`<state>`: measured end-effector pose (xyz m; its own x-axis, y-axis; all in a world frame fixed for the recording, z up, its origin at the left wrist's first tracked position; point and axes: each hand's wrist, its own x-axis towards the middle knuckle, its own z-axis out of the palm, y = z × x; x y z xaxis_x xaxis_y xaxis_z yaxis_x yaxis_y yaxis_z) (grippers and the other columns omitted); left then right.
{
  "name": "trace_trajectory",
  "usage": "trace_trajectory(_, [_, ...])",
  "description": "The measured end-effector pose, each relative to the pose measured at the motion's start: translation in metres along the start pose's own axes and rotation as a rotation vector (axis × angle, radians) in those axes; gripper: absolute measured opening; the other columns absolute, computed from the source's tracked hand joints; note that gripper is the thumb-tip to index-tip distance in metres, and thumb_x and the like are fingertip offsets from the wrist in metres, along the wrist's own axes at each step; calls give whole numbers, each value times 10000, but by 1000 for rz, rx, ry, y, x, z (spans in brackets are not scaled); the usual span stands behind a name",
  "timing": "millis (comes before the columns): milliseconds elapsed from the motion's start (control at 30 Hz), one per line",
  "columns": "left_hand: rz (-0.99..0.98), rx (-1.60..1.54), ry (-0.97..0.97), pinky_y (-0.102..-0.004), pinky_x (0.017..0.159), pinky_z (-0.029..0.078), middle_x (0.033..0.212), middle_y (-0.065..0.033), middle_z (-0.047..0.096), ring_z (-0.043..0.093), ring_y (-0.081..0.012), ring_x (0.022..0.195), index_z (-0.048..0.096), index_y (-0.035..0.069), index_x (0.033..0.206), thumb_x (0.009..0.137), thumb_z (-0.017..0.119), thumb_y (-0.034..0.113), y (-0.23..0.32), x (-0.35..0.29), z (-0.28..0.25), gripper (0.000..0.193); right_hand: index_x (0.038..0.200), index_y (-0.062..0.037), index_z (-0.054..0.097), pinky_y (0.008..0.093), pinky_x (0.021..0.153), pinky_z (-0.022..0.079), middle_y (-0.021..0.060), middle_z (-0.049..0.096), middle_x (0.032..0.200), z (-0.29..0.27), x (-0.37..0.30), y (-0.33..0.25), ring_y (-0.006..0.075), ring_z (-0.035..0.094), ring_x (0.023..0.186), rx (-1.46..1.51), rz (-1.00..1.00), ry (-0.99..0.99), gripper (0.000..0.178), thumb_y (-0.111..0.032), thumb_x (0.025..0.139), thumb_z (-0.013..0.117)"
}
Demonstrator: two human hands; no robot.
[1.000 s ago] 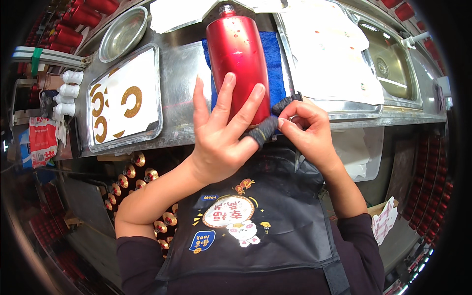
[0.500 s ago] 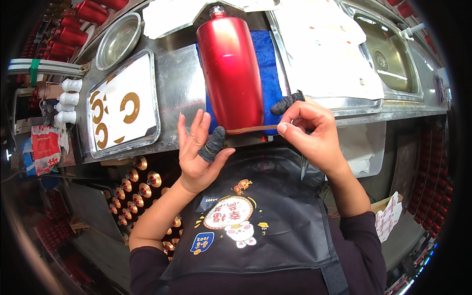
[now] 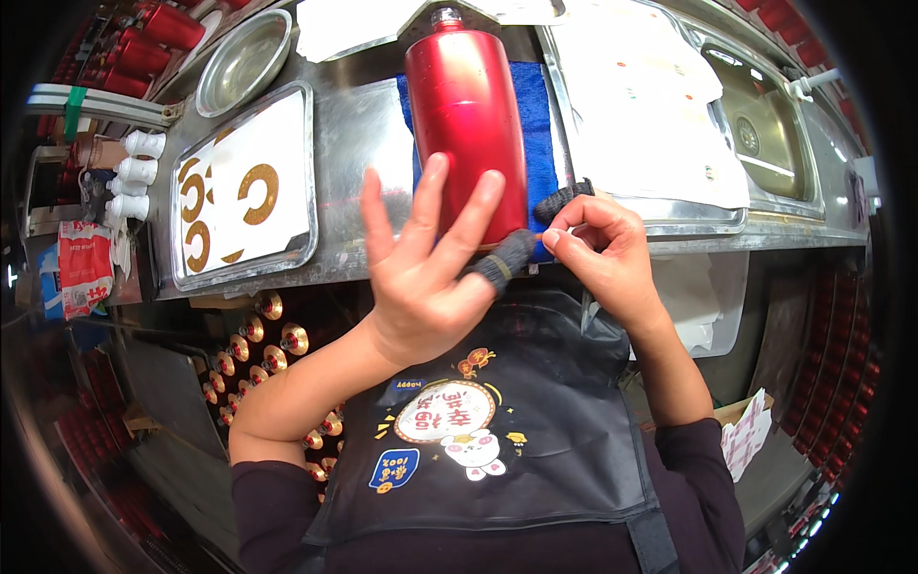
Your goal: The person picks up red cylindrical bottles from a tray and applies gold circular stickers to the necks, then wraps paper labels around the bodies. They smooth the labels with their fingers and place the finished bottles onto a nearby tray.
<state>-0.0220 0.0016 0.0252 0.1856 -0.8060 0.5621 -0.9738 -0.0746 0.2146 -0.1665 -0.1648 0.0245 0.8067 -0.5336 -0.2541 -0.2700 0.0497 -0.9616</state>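
A large glossy red bottle [image 3: 469, 124] lies on a blue towel [image 3: 540, 115], its neck pointing away from me and its base toward me. My left hand [image 3: 426, 277] is spread in front of the base. Its dark-grey-sleeved index finger reaches along the base's lower edge toward my right hand, and its other fingers overlap the bottle's lower left. At the base's right corner my right hand [image 3: 602, 244] pinches the end of a thin brown strip between thumb and a fingertip; most of the strip is now hidden. Another grey finger sleeve [image 3: 564, 201] covers the right index finger.
A metal tray [image 3: 311, 172] with gold C-shaped stickers [image 3: 256, 194] stands left, below a round steel bowl [image 3: 244, 62]. White sheets [image 3: 641, 105] lie on a tray at right, beside a sink [image 3: 765, 124]. Several gold-capped red bottles [image 3: 273, 360] stand below the counter's edge.
My left hand has swept right across the bottle's base, its sleeved finger running along the strip toward my right hand. The right hand stays pinched in nearly the same place.
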Motion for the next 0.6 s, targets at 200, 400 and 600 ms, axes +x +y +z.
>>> trace_trajectory(200, [-138,-182,70,-645,1131,295,1400,-151,621,501,-379,1389,746,128,1217,635,893,134,-10,-5,8,600,815,-24,679,179,562,321,-43,502,849,5,-1,-2,-9,437,631,-50,-35,1,100,-61,826,771])
trace_trajectory(400, [-301,-356,58,-663,1124,288,1457,-209,557,538,-420,1339,662,-57,1233,722,891,127,-20,-47,-1,590,799,-20,671,177,557,316,-41,493,846,5,-8,-16,-9,431,619,-8,11,-44,95,-52,830,754])
trace_trajectory(600, [-221,-280,-41,-685,1134,246,1444,-214,564,535,-445,1331,704,-6,1156,750,870,130,-22,-65,-3,459,793,-20,666,177,563,332,-33,503,840,-1,-12,-23,-4,442,624,-86,-63,10,94,-48,824,750])
